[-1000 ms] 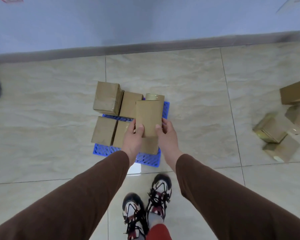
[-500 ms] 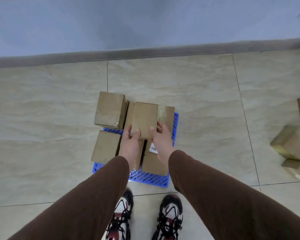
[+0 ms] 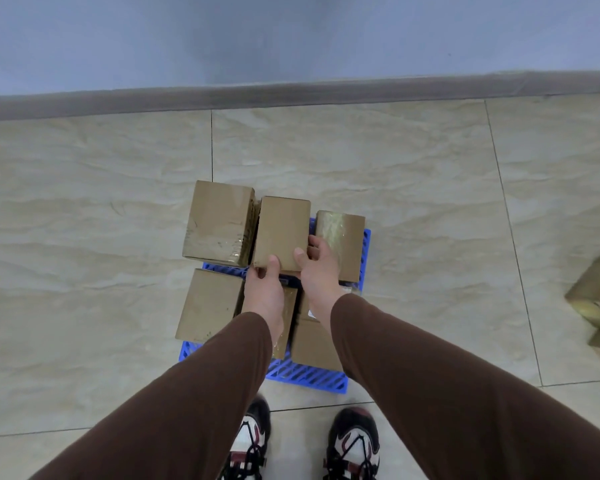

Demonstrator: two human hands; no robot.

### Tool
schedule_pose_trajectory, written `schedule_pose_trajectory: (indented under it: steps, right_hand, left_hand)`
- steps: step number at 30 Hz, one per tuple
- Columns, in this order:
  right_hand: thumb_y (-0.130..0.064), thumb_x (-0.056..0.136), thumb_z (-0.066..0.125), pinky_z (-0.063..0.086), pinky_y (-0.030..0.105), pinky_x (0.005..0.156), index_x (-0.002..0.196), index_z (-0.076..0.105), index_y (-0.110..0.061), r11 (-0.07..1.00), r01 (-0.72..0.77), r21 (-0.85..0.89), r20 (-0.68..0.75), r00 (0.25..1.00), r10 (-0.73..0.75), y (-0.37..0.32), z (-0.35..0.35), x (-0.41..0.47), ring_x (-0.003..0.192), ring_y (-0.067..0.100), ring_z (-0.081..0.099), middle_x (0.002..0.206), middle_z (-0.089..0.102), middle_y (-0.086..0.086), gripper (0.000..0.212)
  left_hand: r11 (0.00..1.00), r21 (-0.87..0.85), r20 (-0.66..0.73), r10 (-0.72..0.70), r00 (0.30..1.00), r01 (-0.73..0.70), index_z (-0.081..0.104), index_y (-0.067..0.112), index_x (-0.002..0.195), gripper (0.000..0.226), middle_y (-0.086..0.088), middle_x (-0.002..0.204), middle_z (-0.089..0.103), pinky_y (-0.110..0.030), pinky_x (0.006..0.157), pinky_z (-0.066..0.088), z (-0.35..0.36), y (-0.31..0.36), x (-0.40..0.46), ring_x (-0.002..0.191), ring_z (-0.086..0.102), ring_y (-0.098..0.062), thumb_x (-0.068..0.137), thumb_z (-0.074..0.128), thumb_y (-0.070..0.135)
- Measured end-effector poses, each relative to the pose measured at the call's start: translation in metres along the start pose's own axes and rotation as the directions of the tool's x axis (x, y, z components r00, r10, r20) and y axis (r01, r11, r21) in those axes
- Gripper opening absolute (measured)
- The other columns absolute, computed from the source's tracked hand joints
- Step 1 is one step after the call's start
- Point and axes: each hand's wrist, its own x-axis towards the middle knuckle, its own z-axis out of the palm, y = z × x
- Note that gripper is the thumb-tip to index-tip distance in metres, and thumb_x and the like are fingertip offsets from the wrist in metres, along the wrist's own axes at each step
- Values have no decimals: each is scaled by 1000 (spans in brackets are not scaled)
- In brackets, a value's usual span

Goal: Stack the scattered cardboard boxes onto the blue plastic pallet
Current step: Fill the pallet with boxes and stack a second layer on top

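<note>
Left fingers (image 3: 273, 263): thumb laid on top of the middle back box, at its near left corner; the other fingers are hidden under the box edge.
Right fingers (image 3: 300, 255): thumb on the box top near its near right corner, remaining fingers wrapped against its right side.
Left hand (image 3: 264, 292): grasping the near end of the box from the left.
Right hand (image 3: 317, 271): grasping the same box from the right, so both hands are closed on one box.
Middle back box (image 3: 282, 232): plain cardboard, long axis pointing away from the person, held in the far row; whether it already rests on what lies below cannot be told.
Left back box (image 3: 219, 223): taped, just beside the held box, overhanging the far left corner.
Right back box (image 3: 342, 242): glossy tape on top, close against the right fingers.
Near row boxes (image 3: 207, 304): three boxes side by side, partly covered by the brown sleeves (image 3: 430, 393).
Blue plastic pallet (image 3: 305, 374): on the tiled floor (image 3: 84, 237), slatted near edge showing just ahead of the shoes (image 3: 352, 441).
Scattered boxes (image 3: 596, 296): on the floor at the right edge, well apart from the pallet.
</note>
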Motion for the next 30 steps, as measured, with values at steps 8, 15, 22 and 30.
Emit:
schedule_pose_trajectory:
  steps: [8, 15, 22, 30]
  right_hand:
    - [-15, 103, 55, 51, 32, 99, 149, 46, -24, 1000, 2, -26, -25, 1000, -3, 4, 8, 3, 120, 17, 59, 139, 60, 0, 47]
    - [-16, 102, 59, 39, 43, 118, 158, 35, -26, 999, -34, 32, -24, 999, 35, 9, -3, -9, 145, 21, 42, 161, 40, -2, 61]
    - [-25, 100, 61, 42, 26, 100, 155, 40, -29, 999, -6, 52, -118, 993, 12, -3, -49, -46, 124, 10, 55, 147, 49, -5, 59]
    - [-23, 96, 65, 42, 15, 75, 149, 47, -20, 988, 37, 147, -320, 947, 12, -27, -152, -123, 93, -3, 57, 139, 52, -7, 56]
  left_hand:
    - [1000, 17, -3, 9, 1000, -9, 44, 15, 148, 57, -7, 143, 55, -48, 114, 39, -4, 1, 8, 128, 52, -25, 102, 48, 49]
    - [990, 142, 10, -6, 1000, 4, 33, 17, 156, 67, -6, 154, 45, -45, 117, 34, -14, -3, 4, 140, 44, -27, 101, 44, 54]
    - [960, 277, 97, 4, 995, -31, 29, 19, 158, 68, 1, 160, 38, -38, 117, 31, -11, 1, -54, 143, 40, -22, 101, 43, 54]
    - [900, 392, 271, 85, 959, -190, 38, 19, 154, 58, 0, 154, 46, -36, 116, 34, 32, 25, -146, 137, 46, -21, 103, 47, 45]
